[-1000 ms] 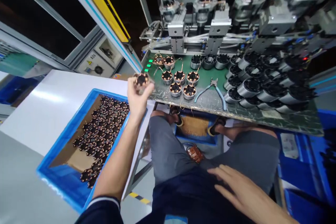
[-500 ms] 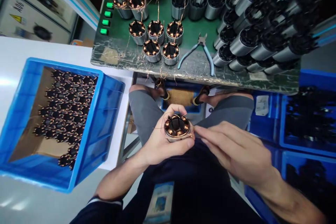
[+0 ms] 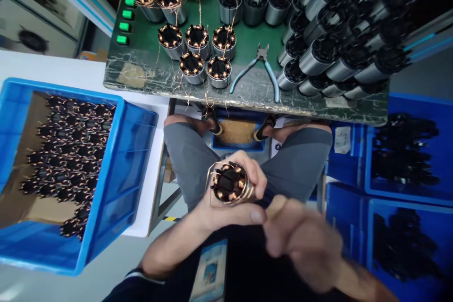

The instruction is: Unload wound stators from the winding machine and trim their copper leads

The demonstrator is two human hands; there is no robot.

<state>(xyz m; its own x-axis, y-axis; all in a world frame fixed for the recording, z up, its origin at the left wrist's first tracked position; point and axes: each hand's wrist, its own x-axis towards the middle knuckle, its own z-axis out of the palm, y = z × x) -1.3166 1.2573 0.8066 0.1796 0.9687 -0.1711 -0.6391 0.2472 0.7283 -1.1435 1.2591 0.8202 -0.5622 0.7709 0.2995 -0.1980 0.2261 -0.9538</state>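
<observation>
My left hand (image 3: 226,214) is wrapped round a motor stator (image 3: 230,183), with its open end and copper windings facing up. Loose copper wire loops out over the stator's left side, and more strands lie round its lower right rim. Close by on the right is my right hand (image 3: 300,238), blurred by motion. Its fingers are curled together near my left thumb; whatever they may pinch cannot be made out.
On the green bench (image 3: 247,87) stand several wound stators (image 3: 191,66), cutting pliers (image 3: 262,54) and stacked metal cylinders with black tops (image 3: 318,59). A blue crate (image 3: 120,170) of wound parts is at left. Blue bins (image 3: 368,160) with black parts are at right.
The stator has tilted and turned in my left hand, and its loose wire now loops on the left. My right hand has moved down, its fingers going from extended to curled.
</observation>
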